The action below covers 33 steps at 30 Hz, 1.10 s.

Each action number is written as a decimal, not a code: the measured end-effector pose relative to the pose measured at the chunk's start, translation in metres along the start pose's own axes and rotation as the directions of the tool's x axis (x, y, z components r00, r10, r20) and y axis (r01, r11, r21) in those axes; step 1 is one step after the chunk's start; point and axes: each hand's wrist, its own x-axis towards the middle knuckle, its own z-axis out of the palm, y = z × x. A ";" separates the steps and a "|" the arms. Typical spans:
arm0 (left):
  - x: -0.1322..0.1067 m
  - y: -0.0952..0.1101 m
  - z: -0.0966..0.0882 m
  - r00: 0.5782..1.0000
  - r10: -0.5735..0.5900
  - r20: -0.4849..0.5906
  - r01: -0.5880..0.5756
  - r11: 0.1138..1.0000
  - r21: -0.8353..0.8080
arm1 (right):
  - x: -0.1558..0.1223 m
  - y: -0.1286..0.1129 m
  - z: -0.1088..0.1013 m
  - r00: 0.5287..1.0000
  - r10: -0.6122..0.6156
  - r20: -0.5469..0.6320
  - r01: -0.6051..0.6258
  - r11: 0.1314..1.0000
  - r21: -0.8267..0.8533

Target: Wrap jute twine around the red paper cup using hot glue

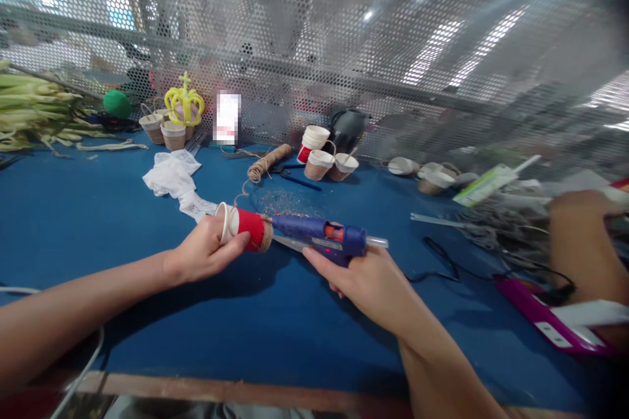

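Observation:
My left hand (pixel 204 250) grips a red and white paper cup (pixel 249 229) lying sideways, its open rim toward the left. Brown twine (pixel 266 236) wraps the cup's base end. My right hand (pixel 361 275) is closed around a blue hot glue gun (pixel 314 233), whose nozzle meets the cup at the twine. A clear glue stick (pixel 377 242) pokes from the gun's back. What looks like a thin blade (pixel 289 243) shows under the gun; whether my right hand also holds it, I cannot tell. From a twine roll (pixel 269 162) behind, a loose strand runs toward the cup.
White lace cloth (pixel 171 173) lies behind my left hand. Small twine-wrapped baskets (pixel 318 165), blue-handled pliers (pixel 297 178) and a yellow crown (pixel 185 105) stand along the mesh panel (pixel 275 26). At right are a purple power strip (pixel 535 311), cords and another person's arm (pixel 584 249).

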 end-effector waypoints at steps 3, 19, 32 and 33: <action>0.000 0.000 0.000 0.999 0.033 0.003 -0.033 0.999 0.022 | -0.001 0.000 0.000 1.000 0.009 0.014 -0.009 1.000 -0.004; 0.000 0.002 -0.002 0.991 0.127 0.037 -0.130 0.986 0.107 | 0.001 -0.005 -0.005 0.998 0.054 0.045 -0.055 0.998 0.019; 0.001 0.002 -0.001 0.967 0.253 -0.020 -0.249 0.963 0.102 | 0.001 -0.006 -0.004 0.999 0.037 0.031 -0.038 0.999 0.005; 0.001 0.001 -0.001 0.972 0.232 -0.019 -0.230 0.969 0.090 | 0.001 -0.006 -0.004 0.999 0.038 0.033 -0.038 0.999 0.005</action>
